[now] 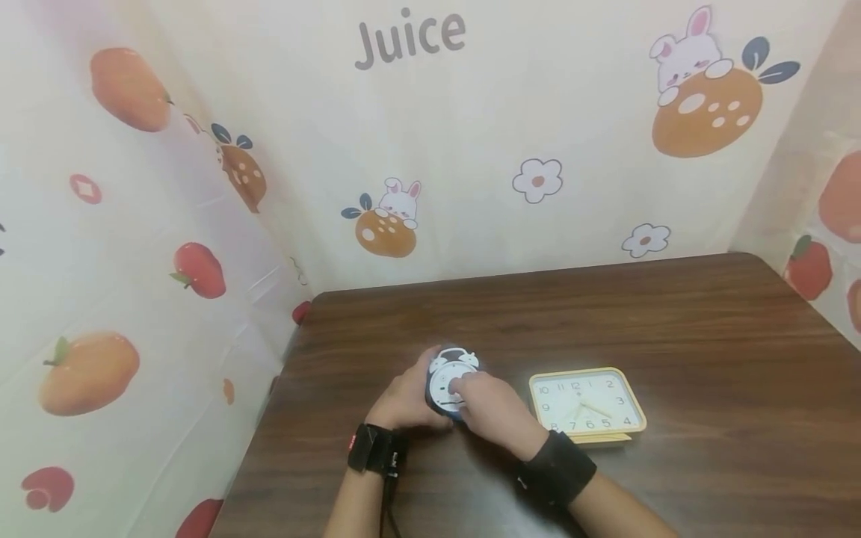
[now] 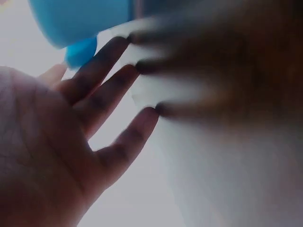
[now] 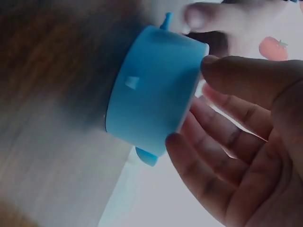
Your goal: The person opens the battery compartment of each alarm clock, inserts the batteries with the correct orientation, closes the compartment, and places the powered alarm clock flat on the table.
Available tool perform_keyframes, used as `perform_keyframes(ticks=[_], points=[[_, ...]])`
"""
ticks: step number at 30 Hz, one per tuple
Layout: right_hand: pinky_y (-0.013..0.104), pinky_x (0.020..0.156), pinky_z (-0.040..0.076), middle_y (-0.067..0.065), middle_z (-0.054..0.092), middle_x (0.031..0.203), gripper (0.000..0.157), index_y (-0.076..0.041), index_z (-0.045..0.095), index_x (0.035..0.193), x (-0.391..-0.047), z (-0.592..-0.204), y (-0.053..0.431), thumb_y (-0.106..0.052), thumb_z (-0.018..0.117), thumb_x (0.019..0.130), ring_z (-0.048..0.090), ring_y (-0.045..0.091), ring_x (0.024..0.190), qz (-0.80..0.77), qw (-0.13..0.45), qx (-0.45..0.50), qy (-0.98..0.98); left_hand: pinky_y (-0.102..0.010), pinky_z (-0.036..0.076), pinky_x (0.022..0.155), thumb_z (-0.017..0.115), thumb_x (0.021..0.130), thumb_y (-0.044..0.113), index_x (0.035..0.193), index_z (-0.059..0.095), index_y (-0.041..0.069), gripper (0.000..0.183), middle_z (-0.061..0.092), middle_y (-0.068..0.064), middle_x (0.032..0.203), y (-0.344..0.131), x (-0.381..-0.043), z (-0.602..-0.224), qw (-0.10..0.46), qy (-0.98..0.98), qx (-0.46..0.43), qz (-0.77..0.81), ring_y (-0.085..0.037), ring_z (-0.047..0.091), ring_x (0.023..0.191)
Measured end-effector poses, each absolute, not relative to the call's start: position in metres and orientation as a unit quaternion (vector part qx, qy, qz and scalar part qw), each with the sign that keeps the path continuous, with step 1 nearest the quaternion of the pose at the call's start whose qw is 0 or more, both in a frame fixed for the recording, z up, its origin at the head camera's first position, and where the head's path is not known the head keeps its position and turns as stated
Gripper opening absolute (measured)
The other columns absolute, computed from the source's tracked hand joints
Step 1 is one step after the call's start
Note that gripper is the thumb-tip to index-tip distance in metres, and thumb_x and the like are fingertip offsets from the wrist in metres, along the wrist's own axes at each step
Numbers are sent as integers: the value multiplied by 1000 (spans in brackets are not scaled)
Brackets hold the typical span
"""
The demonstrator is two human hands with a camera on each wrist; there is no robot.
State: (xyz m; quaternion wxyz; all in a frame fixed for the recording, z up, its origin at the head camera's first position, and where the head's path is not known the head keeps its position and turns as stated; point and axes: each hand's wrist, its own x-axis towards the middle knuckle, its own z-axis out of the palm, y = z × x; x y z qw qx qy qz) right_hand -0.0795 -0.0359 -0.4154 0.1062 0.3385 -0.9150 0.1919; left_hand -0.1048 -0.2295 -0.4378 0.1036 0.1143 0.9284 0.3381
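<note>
A small blue twin-bell alarm clock (image 1: 444, 385) stands over the table, its white round side with small dark details turned up toward the head camera. My left hand (image 1: 410, 396) holds it from the left, thumb along its upper edge. In the left wrist view, three fingers (image 2: 111, 101) of that hand reach down to the tabletop beside the blue body (image 2: 85, 21). From the right, my right hand (image 1: 496, 409) has its curled fingers on the white side. The right wrist view shows the blue casing (image 3: 156, 85) with the thumb (image 3: 227, 71) and fingertips at its rim; what they pinch is hidden.
A yellow-framed rectangular clock (image 1: 585, 407) with a white dial lies to the right of my right hand. The dark brown wooden table (image 1: 706, 336) meets cream curtains (image 1: 471, 134) printed with fruit and rabbits behind and at both sides. Black bands (image 1: 557, 467) wrap both wrists.
</note>
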Motion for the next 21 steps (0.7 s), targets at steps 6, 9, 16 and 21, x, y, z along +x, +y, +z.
perform_keyframes(ticks=[6,9,16,21], points=[[29,60,49,0,61,75,5,-13,65,78,-76,-420,-40,-12,70,79,56,15,69,145,141,346,-916,-42,46,90,92,53,42,151,20,31,123,52,6,132,-225,-106,-440,91,932,114,333,-15,53,108],[28,58,48,0,62,74,4,-14,67,78,-77,-420,-40,-12,69,81,55,14,67,134,146,350,-916,-42,45,96,93,53,38,149,24,29,119,51,9,133,-225,-107,-441,85,918,135,363,-13,52,111],[28,56,45,-3,63,71,6,-17,68,77,-80,-421,-39,-11,70,76,55,14,62,136,180,359,-905,-35,47,96,94,53,31,140,37,26,104,53,14,124,-226,-112,-436,69,882,193,423,-8,54,107],[27,62,49,-3,65,78,16,-17,70,87,-79,-421,-38,-7,71,74,57,12,69,176,153,362,-903,-34,47,93,94,53,30,137,37,22,102,52,9,122,-228,-111,-435,70,877,185,437,-10,54,105]])
